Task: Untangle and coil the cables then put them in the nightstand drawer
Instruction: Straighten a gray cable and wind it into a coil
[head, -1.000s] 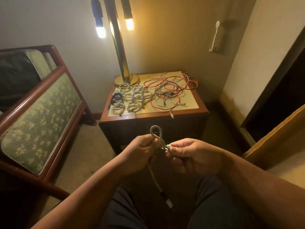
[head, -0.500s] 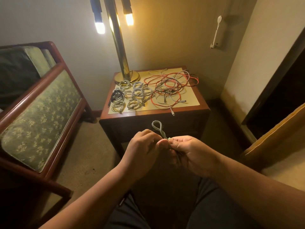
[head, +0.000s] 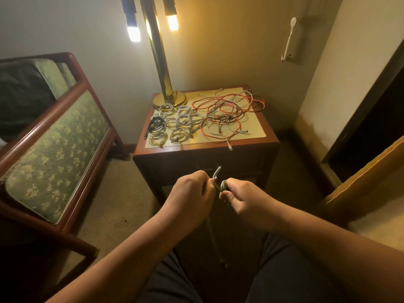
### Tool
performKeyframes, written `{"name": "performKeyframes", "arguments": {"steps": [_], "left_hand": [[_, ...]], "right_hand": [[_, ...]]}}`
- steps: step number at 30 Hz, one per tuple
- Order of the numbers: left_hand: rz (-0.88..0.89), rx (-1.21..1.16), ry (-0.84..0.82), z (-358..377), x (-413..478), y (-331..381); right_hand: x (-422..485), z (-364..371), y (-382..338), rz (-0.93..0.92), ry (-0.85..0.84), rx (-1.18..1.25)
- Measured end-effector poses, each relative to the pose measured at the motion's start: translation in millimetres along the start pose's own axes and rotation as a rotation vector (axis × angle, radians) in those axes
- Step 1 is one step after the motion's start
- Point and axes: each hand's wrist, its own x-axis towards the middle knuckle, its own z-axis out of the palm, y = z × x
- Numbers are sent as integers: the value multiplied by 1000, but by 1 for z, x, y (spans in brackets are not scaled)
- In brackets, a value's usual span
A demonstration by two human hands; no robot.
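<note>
Coiling grey cable [head: 216, 174] held before nightstand drawer [head: 188, 169] | left hand [head: 192, 191] pinches the loop; right hand [head: 242, 200] grips wound turns; tail hangs down | next: wrap tail, set beside coiled cables [head: 175, 124] on worktop [head: 258, 130]; red-and-white tangle [head: 227, 112] awaits.

left hand [head: 192, 191] | right hand [head: 246, 200] | both pinch grey cable [head: 217, 172] | before nightstand [head: 196, 151]
</note>
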Motion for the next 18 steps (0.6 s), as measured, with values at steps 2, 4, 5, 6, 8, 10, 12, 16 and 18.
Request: {"name": "performKeyframes", "arguments": {"steps": [2,4,5,6,8,10,12,16,18], "left_hand": [[-15,11,0,-3,4,-5],[-17,31,22,-7,7,-15],[-4,62,40,-8,9,-20],[22,107,61,-9,11,-27],[88,210,85,-10,14,-41],[134,285,57,-7,14,-53],[164,294,-2,-2,10,-55],[273,270,-48,14,4,-48],[223,86,-25,24,-2,-41]], "right_hand": [[1,-5,3,17,-31,32],[0,-9,3,38,-71,120],[-1,-10,2,42,-84,153],[-1,-11,2,37,-94,173],[-2,-9,0,26,-117,198],[-3,-6,-1,41,-147,280],[-3,-4,-1,63,-166,407],[-3,-3,-1,111,-119,685],[-2,-3,0,126,-99,824]]}}
